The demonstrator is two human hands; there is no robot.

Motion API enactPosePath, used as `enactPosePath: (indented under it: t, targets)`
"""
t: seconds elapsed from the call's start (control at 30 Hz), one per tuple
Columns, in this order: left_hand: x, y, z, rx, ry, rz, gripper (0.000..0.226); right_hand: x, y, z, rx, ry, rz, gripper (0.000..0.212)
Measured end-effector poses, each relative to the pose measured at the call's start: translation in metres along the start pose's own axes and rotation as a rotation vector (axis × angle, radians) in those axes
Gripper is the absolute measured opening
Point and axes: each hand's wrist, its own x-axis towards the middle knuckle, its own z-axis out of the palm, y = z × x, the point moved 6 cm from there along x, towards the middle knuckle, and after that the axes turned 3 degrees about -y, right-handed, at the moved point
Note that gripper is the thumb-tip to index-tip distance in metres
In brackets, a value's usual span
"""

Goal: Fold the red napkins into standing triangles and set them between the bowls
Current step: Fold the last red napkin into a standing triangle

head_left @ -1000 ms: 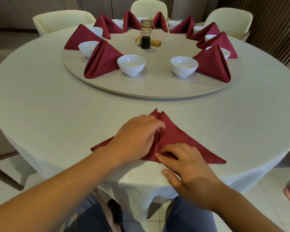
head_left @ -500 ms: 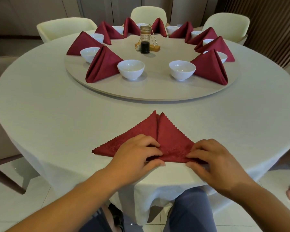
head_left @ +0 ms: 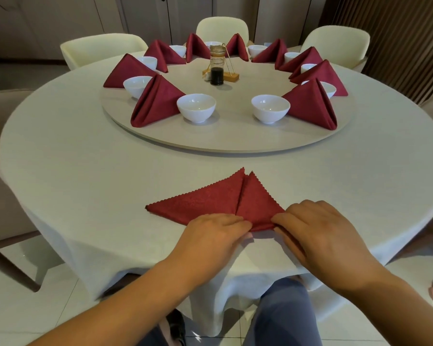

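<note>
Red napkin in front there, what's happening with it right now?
A person is folding the red napkin, which lies flat as a triangle on the white tablecloth. The left hand and right hand both pinch its near edge. On the turntable, finished napkins already stand between white bowls; the gap between the two nearest bowls has none yet.

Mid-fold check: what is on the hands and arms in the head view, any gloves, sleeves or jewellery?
Nothing is worn. The left hand and right hand are ungloved. The left forearm and right forearm are bare to the frame edge. No sleeve, watch, bracelet or ring is visible.
</note>
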Motion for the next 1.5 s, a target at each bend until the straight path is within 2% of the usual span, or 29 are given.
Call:
enactPosePath:
  t: [0.1,0.2,0.3,0.37,0.43,0.5,0.6,0.7,0.83,0.93,1.0,1.2,1.4,1.5]
  targets:
    - [-0.001,-0.008,0.001,-0.033,-0.043,-0.035,0.031,-0.005,0.006,-0.007,0.08,-0.057,0.01,0.016]
    - [-0.006,-0.013,-0.003,-0.091,-0.1,-0.095,0.037,-0.009,0.017,-0.018,0.365,-0.073,0.155,0.031]
    - [-0.012,-0.007,-0.009,-0.181,-0.126,-0.13,0.036,0.0,0.012,-0.035,0.621,-0.001,0.26,0.024]
    - [-0.014,0.004,-0.013,-0.183,-0.12,-0.121,0.04,0.014,-0.004,-0.044,0.722,0.046,0.244,0.021]
    - [-0.016,0.003,-0.011,-0.262,-0.128,-0.179,0.04,0.03,-0.021,-0.048,0.801,0.041,0.178,0.03]
    - [-0.017,-0.007,-0.012,-0.455,-0.119,-0.272,0.036,0.043,-0.025,-0.039,0.882,-0.079,0.156,0.029]
    - [-0.02,-0.029,-0.018,-0.796,-0.053,-0.415,0.024,0.053,-0.004,-0.009,0.819,-0.328,0.217,0.037]
    - [-0.019,-0.049,-0.019,-0.975,0.05,-0.562,0.024,0.051,0.019,0.019,0.761,-0.416,0.282,0.014]
    - [-0.012,-0.061,-0.015,-0.891,0.051,-0.681,0.024,0.039,0.029,0.043,0.737,-0.405,0.381,0.01]
    - [-0.008,-0.064,-0.014,-0.836,0.03,-0.765,0.06,0.029,0.029,0.055,0.666,-0.365,0.446,0.012]
    - [-0.005,-0.065,-0.014,-0.775,-0.005,-0.776,0.07,0.026,0.026,0.059,0.615,-0.349,0.471,0.017]
    - [-0.003,-0.064,-0.012,-0.626,-0.081,-0.753,0.058,0.023,0.016,0.06,0.46,-0.254,0.488,0.03]
    - [0.004,-0.053,-0.013,-0.505,-0.105,-0.703,0.056,0.017,0.012,0.067,0.4,-0.168,0.46,0.029]
    - [0.01,-0.043,-0.02,-0.213,-0.088,-0.543,0.052,0.017,0.007,0.064,0.37,-0.127,0.433,0.031]
